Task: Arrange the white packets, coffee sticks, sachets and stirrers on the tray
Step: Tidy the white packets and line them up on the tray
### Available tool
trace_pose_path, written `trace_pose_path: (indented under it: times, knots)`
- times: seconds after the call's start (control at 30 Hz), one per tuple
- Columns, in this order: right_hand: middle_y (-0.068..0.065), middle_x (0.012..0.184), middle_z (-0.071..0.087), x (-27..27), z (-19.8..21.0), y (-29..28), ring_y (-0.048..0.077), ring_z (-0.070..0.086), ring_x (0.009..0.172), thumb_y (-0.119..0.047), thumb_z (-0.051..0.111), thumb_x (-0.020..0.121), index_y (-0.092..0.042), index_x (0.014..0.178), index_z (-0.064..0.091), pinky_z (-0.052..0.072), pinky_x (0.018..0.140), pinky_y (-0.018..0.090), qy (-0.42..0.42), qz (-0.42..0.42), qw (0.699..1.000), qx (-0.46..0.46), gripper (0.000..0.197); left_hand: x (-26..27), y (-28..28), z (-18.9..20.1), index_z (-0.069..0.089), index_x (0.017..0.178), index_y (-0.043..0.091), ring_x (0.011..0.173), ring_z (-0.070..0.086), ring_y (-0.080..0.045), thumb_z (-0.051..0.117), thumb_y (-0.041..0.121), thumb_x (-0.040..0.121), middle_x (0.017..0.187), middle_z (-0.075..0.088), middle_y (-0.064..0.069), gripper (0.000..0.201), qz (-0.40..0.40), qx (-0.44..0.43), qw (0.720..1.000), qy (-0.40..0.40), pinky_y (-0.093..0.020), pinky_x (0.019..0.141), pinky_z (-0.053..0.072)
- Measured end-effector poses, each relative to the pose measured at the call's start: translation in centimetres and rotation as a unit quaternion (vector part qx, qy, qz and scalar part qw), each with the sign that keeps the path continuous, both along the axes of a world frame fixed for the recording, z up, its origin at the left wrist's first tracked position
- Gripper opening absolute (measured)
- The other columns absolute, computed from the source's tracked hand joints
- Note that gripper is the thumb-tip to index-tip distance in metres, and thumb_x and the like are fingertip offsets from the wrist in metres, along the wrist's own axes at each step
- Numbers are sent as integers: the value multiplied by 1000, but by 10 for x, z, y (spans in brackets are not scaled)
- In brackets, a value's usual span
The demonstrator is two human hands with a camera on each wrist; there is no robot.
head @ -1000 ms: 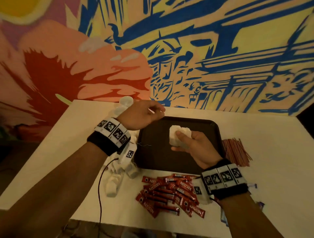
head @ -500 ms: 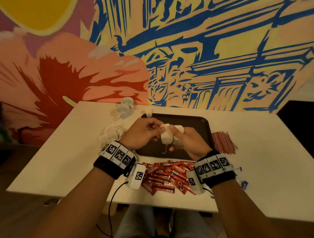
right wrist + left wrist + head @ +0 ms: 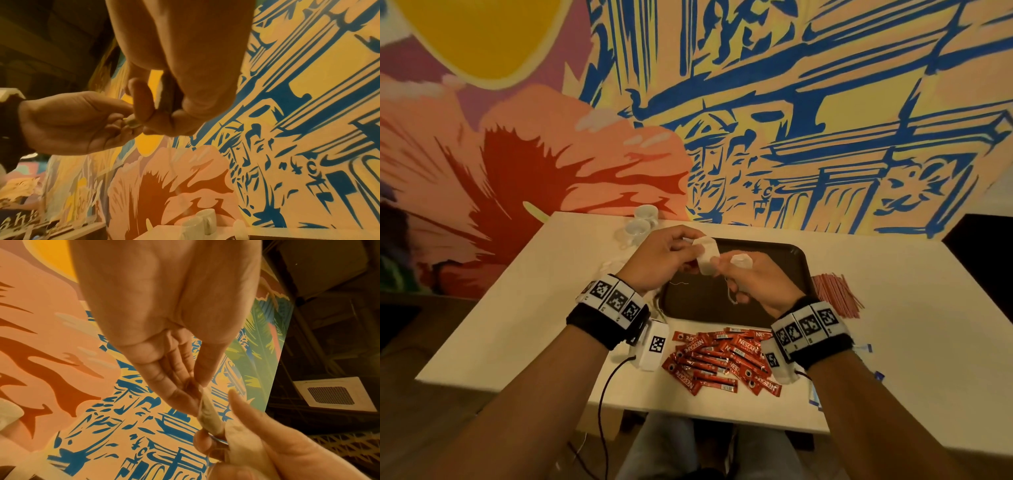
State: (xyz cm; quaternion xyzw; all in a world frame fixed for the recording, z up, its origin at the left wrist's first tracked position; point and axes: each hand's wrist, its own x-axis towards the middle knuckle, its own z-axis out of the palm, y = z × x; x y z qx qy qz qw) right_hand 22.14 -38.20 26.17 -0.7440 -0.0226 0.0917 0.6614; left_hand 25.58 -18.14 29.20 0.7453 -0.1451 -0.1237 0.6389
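Both hands hover over the dark tray [image 3: 777, 263]. My left hand [image 3: 697, 245] pinches one white packet [image 3: 707, 257] by its upper edge between thumb and fingers; the left wrist view shows that packet [image 3: 209, 415] edge-on. My right hand [image 3: 726, 269] grips a second white packet [image 3: 741, 261] and touches the first one's lower end, and a thin string hangs below it. Red coffee sticks [image 3: 722, 356] lie heaped in front of the tray. Red stirrers [image 3: 835, 294] lie to its right. Blue-edged sachets [image 3: 868, 349] are partly hidden by my right wrist.
Two white cups [image 3: 642, 221] stand at the table's back edge, also in the right wrist view as cups [image 3: 197, 222]. More white packets [image 3: 613, 265] lie left of the tray behind my left hand. A painted wall rises right behind the table.
A second ago my hands were apart, the right holding packets low over the tray. They have come together higher up, and the left now pinches one packet away from the right.
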Motion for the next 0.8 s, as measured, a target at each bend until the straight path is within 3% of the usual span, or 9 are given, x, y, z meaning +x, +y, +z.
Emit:
trace_pose_path:
  times: [0.07,0.17,0.37,0.43,0.5,0.57,0.67,0.8]
  knots:
    - [-1,62,54,7,1,0,11,46,53,-30,72,95,-13,96,74,38,47,22,-7,-4,1000,-28,17,7,0,-1,69,105,15,85,73,-19,65,8,95,92,76,-5,13,-1,12,1000,-6,-31,77,61]
    - [0,61,54,17,2,-4,10,46,51,-28,74,94,-8,97,74,38,46,20,-20,-9,998,-61,21,18,1,0,71,102,14,74,69,-10,68,10,93,83,72,0,10,0,41,999,-19,-25,72,60]
    - [-5,59,57,36,0,-4,5,49,48,-30,74,94,-8,94,74,39,45,19,-27,11,994,-108,22,45,6,5,73,110,6,70,66,-11,70,12,92,88,71,-8,18,-35,153,983,-99,-23,72,58]
    - [-1,69,65,43,-2,-4,5,52,53,-32,70,96,-12,99,73,42,47,19,-25,15,993,-112,20,56,7,5,74,110,9,71,66,-10,70,14,92,90,73,-8,19,-48,184,974,-127,-24,71,58]
    - [2,90,72,53,-6,-6,11,54,63,-30,64,100,-20,105,71,47,53,21,-4,10,993,-116,13,71,7,5,74,107,12,73,67,-15,70,17,93,90,73,-6,15,-43,211,964,-154,-28,70,58]
    - [2,100,69,64,-11,-9,14,55,69,-23,58,103,-23,109,66,50,59,24,43,-11,993,-111,11,93,10,4,73,105,17,77,68,-18,69,19,94,91,71,-1,13,-22,246,953,-177,-33,72,58]
    - [6,109,65,81,-18,-14,15,56,74,-15,47,106,-17,119,62,51,65,26,98,-37,991,-77,20,130,14,-5,72,104,19,80,67,-17,68,19,94,91,70,1,12,17,286,939,-189,-40,77,59]
    - [16,122,64,104,-28,-25,24,62,103,-10,47,106,-10,127,60,56,92,41,131,-52,990,-19,25,178,14,-24,71,102,21,85,66,-17,67,19,93,95,71,0,10,60,340,920,-184,-35,81,56]
